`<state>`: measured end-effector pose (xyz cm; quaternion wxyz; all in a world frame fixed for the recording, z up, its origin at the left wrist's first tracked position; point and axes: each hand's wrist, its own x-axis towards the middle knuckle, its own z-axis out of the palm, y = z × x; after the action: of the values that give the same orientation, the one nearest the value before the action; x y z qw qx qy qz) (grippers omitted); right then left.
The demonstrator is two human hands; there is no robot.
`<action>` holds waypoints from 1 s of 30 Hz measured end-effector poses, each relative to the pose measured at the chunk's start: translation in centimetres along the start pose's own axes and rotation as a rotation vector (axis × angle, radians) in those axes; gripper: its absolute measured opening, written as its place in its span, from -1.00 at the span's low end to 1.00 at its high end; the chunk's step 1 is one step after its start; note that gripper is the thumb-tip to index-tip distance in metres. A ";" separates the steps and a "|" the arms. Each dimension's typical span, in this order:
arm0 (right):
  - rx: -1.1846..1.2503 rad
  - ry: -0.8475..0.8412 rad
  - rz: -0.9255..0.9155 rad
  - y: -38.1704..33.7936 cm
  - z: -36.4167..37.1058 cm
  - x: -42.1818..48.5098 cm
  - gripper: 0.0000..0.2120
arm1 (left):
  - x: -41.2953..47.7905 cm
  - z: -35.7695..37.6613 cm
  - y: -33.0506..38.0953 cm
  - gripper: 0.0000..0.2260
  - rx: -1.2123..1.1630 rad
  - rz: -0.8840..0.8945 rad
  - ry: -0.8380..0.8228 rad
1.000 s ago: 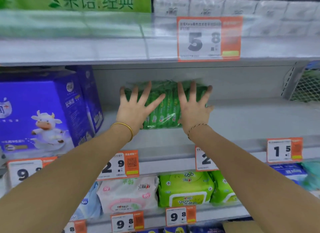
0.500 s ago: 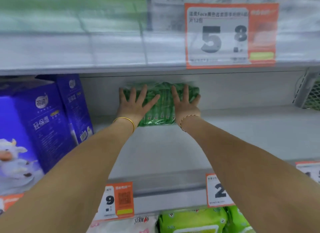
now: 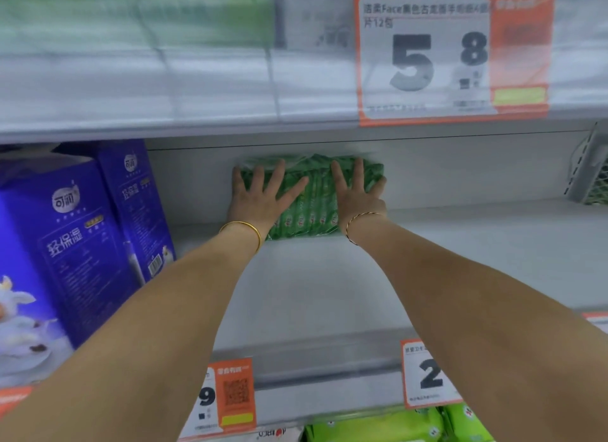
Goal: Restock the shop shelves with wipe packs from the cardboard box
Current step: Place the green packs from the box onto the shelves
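Head view has both hands flat on one bundle of green wipe packs (image 3: pixel 306 211). The left hand (image 3: pixel 263 199) is spread over its left half and the right hand (image 3: pixel 357 195) over its right half, fingers straight and splayed, pressing rather than gripping. Palms laid on the near face suit a push, not a lift. I judge the aim is to seat the bundle deep, leaving room in front for more. It lies on the middle shelf (image 3: pixel 329 293), far in and seemingly against the back panel (image 3: pixel 460 172) — actual contact there is hard to tell. To the left stand tall blue boxes (image 3: pixel 82 231), apart from the bundle. Small price tags (image 3: pixel 235 395) hang on the shelf's front lip, and a larger tag (image 3: pixel 454 53) hangs from the upper shelf edge (image 3: pixel 164 125). At the bottom of the frame, lighter green packs (image 3: pixel 378 428) show. The cardboard box is not in view — more stock presumably waits there.
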<state>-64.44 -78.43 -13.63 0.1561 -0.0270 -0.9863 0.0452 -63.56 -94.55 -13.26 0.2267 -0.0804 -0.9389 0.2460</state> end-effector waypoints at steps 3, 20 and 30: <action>0.013 -0.030 -0.004 0.1 -0.2 0.2 0.04 | 0.1 0.1 0.0 -0.09 0.003 0.002 -0.008; 0.075 0.541 -0.267 12.3 -3.5 -27.6 -0.60 | -20.5 -11.6 12.6 -0.54 -0.492 0.346 0.626; 0.061 -0.496 0.302 25.9 8.1 -45.8 -0.64 | -35.1 -7.5 30.0 -0.53 -0.669 0.849 0.015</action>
<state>-22.45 -56.44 -37.81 -0.0974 -0.1568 -0.9774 0.1030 -27.83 -74.56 -35.94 0.0763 -0.5224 -0.8493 0.0028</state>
